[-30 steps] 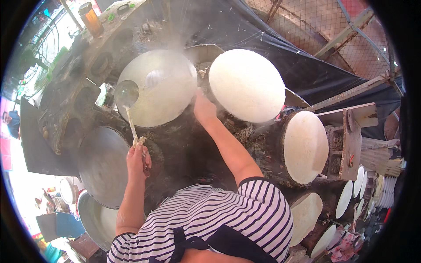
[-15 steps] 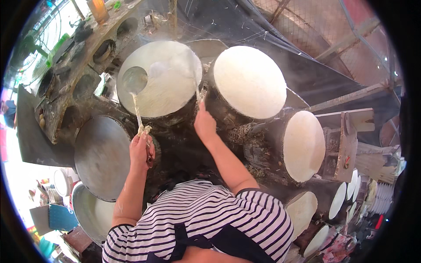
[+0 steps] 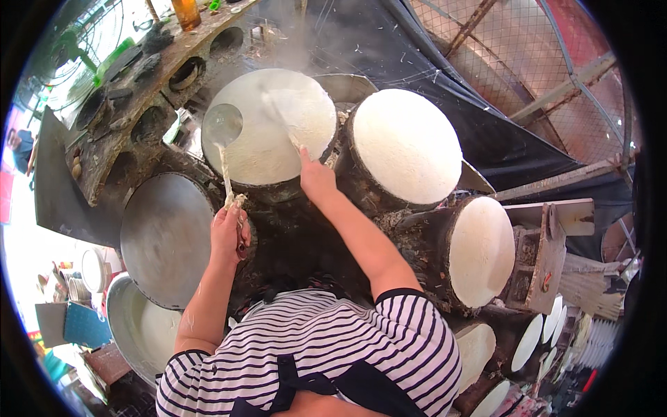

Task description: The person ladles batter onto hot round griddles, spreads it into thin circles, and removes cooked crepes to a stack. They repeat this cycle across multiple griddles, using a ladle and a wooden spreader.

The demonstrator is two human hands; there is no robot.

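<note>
My left hand (image 3: 233, 229) is closed on the long, batter-crusted handle of a round ladle (image 3: 224, 124), whose metal bowl is over the left part of a large griddle (image 3: 265, 90) coated with pale, thin batter. My right hand (image 3: 317, 179) grips a pale, slender spreading tool (image 3: 292, 133) that reaches across that same griddle, its far end blurred. Right of it, a round griddle (image 3: 407, 144) carries a white layer. A bare grey griddle (image 3: 167, 242) lies below-left of the ladle.
Further coated griddles (image 3: 481, 250) curve down the right side. A basin of batter (image 3: 139, 326) is at lower left. A soot-covered ledge with holes (image 3: 146, 94) holds an orange container (image 3: 186, 12). Black sheeting (image 3: 514, 132) and mesh are behind; a person (image 3: 21, 149) is at far left.
The tool in my right hand has swung leftward and down across the middle griddle, my hand shifting slightly left. My left hand and ladle moved a little right as the whole view shifted.
</note>
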